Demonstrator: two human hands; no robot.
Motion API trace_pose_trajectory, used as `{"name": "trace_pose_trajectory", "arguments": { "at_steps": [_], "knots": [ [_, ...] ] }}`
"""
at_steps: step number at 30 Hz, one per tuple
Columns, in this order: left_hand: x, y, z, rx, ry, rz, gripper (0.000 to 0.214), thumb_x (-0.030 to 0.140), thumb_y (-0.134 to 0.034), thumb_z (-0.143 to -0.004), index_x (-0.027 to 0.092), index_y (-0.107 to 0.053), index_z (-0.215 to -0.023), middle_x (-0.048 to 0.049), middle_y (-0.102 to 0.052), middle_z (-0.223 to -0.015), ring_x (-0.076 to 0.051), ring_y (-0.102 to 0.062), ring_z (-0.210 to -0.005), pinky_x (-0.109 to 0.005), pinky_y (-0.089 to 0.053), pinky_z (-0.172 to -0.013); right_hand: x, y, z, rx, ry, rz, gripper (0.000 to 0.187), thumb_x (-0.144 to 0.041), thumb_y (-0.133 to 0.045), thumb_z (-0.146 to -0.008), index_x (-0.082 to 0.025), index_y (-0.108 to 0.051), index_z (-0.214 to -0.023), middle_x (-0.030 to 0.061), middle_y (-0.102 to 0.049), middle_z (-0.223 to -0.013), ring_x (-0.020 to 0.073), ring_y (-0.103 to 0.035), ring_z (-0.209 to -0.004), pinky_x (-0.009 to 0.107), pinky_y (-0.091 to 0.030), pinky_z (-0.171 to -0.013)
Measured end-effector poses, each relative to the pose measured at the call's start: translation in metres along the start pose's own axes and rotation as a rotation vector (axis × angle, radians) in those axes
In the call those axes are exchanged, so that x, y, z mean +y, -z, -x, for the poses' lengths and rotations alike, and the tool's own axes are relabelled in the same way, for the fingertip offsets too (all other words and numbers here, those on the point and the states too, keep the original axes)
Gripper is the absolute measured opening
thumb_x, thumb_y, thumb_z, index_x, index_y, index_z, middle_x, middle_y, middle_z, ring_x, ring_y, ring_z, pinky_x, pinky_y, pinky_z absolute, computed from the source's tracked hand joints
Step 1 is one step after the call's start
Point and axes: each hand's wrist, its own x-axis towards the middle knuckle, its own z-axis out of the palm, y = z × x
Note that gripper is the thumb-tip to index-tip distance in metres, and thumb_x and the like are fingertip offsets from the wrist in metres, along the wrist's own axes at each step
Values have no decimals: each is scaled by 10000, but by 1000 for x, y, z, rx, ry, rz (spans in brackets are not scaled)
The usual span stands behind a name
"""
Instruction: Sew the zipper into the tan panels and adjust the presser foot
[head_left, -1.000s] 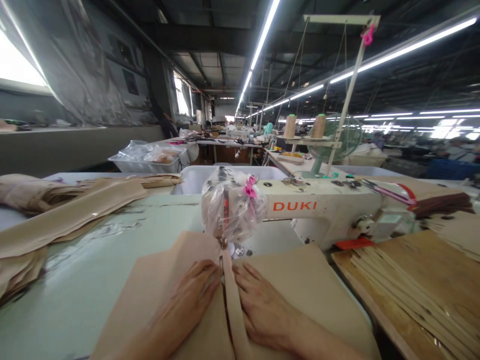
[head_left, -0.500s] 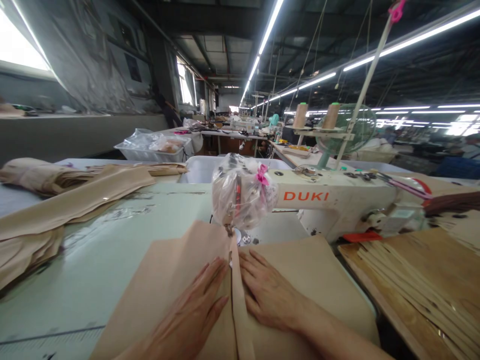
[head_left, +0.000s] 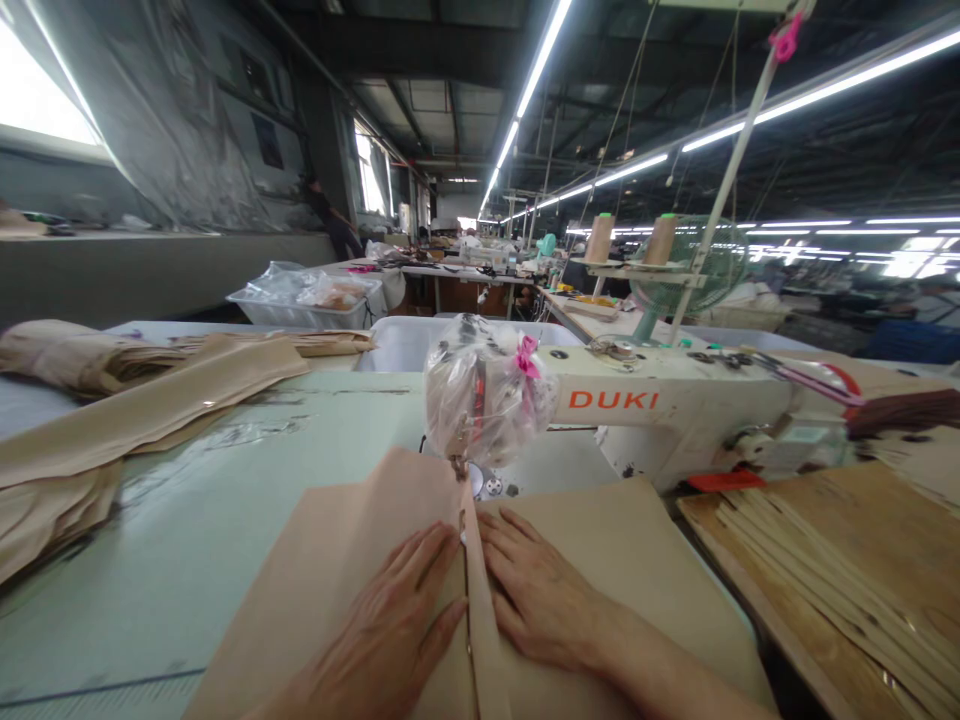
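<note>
Tan fabric lies on the bed of a sewing machine, with a folded strip running along its seam up to the presser foot. Left of the seam, my left hand rests flat on the cloth with its fingers stretched towards the foot. My right hand presses flat just right of the strip, fingers also extended. Clear plastic with a pink tie wraps the machine's head. The needle itself is too small to make out.
Stacked tan pieces lie on the left of the pale green table. At right, a wooden board carries narrow tan strips. Thread cones stand behind the machine, near a green fan. A white bin sits beyond the table.
The camera view has shifted slightly. Both hands stay flat on the fabric beside the seam, the left one a little closer to the strip.
</note>
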Motion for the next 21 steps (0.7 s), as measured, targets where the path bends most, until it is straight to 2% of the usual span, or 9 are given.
{"name": "trace_pose_trajectory", "arguments": {
  "at_steps": [3,5,6,9,12,16,21],
  "knots": [
    [-1,3,-4,53,-52,-36,522,437,-553,-929,194,-513,-1389,-94,-598,-1375,-248,-593,-1236,-359,-490,-1058,7,3,-8,215,-127,-107,293,-117,-396,-933,-154,-607,-1133,100,-630,-1222,180,-545,-1214,344,-400,-1116],
    [-1,5,-5,80,-69,-48,527,428,-579,-907,199,-519,-1378,-101,-611,-1353,-252,-615,-1202,-354,-491,-1059,8,4,-15,368,-194,-111,311,-64,-376,-901,-157,-593,-1105,102,-633,-1142,187,-581,-1107,343,-481,-1015],
    [-1,5,-5,93,-68,-52,535,420,-592,-895,202,-517,-1378,-105,-615,-1344,-256,-623,-1189,-349,-495,-1055,8,4,-18,388,-179,-88,318,-56,-390,-887,-159,-585,-1117,103,-627,-1138,197,-573,-1105,362,-479,-1015],
    [-2,4,-3,113,-67,-54,592,420,-626,-854,218,-493,-1394,-111,-612,-1345,-262,-629,-1177,-324,-519,-1025,6,1,-20,260,-43,21,357,-84,-439,-903,-172,-561,-1227,103,-596,-1267,221,-493,-1258,451,-334,-1155],
    [-7,-4,-2,142,-97,-64,633,423,-654,-827,224,-479,-1402,-114,-611,-1345,-262,-628,-1180,-306,-523,-1015,10,-8,-18,140,-17,93,417,-146,-411,-964,-193,-483,-1372,87,-526,-1418,219,-410,-1371,502,-192,-1219],
    [-21,-18,-13,183,-147,-77,627,432,-667,-816,227,-501,-1384,-112,-637,-1305,-269,-636,-1164,-307,-521,-1019,28,-15,-21,73,-34,128,472,-164,-385,-986,-204,-404,-1456,81,-451,-1503,228,-382,-1403,499,-208,-1217],
    [-37,-28,-32,229,-139,-64,725,420,-664,-820,247,-394,-1469,-106,-629,-1316,-279,-632,-1168,-329,-523,-1028,45,-12,-38,91,-56,142,451,-199,-426,-980,-207,-441,-1430,97,-538,-1414,243,-472,-1323,498,-295,-1183]
  ]
}}
